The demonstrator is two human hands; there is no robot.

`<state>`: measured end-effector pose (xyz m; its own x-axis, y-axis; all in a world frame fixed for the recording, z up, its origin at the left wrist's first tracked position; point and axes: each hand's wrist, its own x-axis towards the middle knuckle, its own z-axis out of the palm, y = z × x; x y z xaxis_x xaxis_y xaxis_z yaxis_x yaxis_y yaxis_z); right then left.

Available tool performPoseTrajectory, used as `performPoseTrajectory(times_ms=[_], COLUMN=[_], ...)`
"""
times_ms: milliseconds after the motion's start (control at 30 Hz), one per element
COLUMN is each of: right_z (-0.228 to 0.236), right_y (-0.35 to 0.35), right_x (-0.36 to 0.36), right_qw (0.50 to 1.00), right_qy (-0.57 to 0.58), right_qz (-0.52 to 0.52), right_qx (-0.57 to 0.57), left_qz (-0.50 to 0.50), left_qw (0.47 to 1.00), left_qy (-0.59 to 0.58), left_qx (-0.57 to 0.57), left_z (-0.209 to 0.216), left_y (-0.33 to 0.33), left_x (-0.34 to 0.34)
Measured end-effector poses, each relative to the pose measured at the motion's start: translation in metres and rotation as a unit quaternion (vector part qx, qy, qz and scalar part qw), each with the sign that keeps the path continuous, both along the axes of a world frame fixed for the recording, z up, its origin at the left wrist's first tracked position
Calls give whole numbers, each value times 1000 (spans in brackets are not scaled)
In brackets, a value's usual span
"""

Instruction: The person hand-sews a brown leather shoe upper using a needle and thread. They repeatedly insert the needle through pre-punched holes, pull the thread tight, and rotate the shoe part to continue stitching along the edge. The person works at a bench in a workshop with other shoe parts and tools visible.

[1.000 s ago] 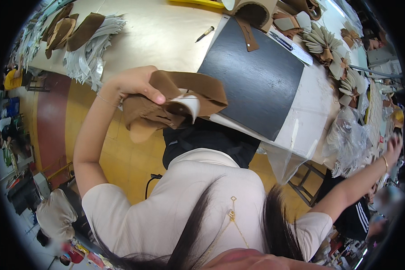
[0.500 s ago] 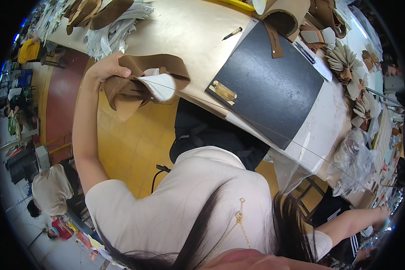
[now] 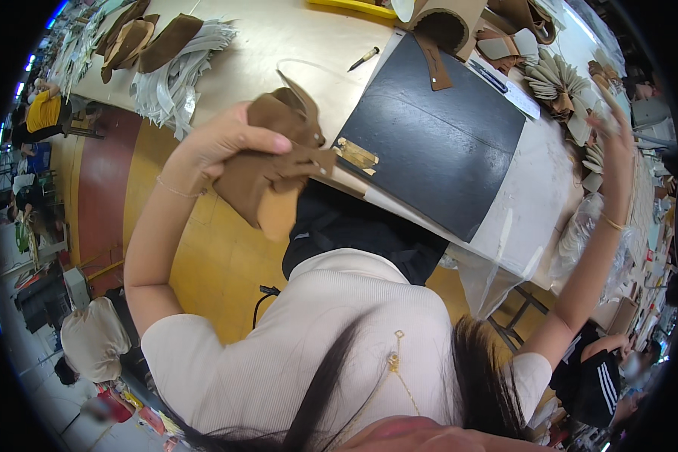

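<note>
My left hand [image 3: 226, 143] is closed around a folded brown suede-like piece [image 3: 260, 181], thumb on top, in front of the table's near edge. The piece has an orange-tan flap hanging at its lower end and a pointed strip sticking up. Far to the right, my right hand [image 3: 609, 124] is raised near fanned stacks of pale cut pieces [image 3: 554, 83]. Motion smears its fingers, so what they hold cannot be made out. A faint thin line, perhaps thread, curves over the black board [image 3: 444, 143] on the table.
On the table [image 3: 279, 38] lie a pen-like tool [image 3: 364, 58], a bundle of grey-white strips [image 3: 177, 75] and brown pieces [image 3: 169, 41]. A rolled brown sheet [image 3: 448, 22], a yellow tray edge [image 3: 354, 7] and a clear plastic bag [image 3: 580, 233] are farther round. Other people sit nearby.
My left hand has turned the brown piece over and moved slightly right. My right arm has swung up from the lower right to beside the table. The taut thread no longer shows as a straight line.
</note>
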<state>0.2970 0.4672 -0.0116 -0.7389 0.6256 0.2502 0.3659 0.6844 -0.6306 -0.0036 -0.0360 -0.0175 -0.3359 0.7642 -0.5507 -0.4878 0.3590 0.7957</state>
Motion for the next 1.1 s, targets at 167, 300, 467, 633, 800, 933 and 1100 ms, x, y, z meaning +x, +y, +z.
performPoseTrajectory(times_ms=[167,300,467,633,800,933,1100], right_z=[7,22,14,7,8,7,2], right_y=[-206,-257,-262,-259,-259,-259,-260], right_x=[-112,-128,-120,-110,-111,-111,-108], right_qw=[921,874,878,890,890,887,893], right_qy=[98,161,152,150,154,151,145], right_qz=[357,422,409,391,381,385,396], right_qx=[120,179,196,181,197,207,157], left_qz=[-88,-135,-172,-178,-180,-179,-191], left_qw=[996,990,982,981,980,980,978], left_qy=[-14,-44,-75,-73,-81,-86,-86], left_qx=[-21,-3,0,2,18,15,3], left_z=[21,25,25,21,18,16,15], left_y=[34,49,59,64,64,62,62], left_x=[35,45,48,50,50,49,49])
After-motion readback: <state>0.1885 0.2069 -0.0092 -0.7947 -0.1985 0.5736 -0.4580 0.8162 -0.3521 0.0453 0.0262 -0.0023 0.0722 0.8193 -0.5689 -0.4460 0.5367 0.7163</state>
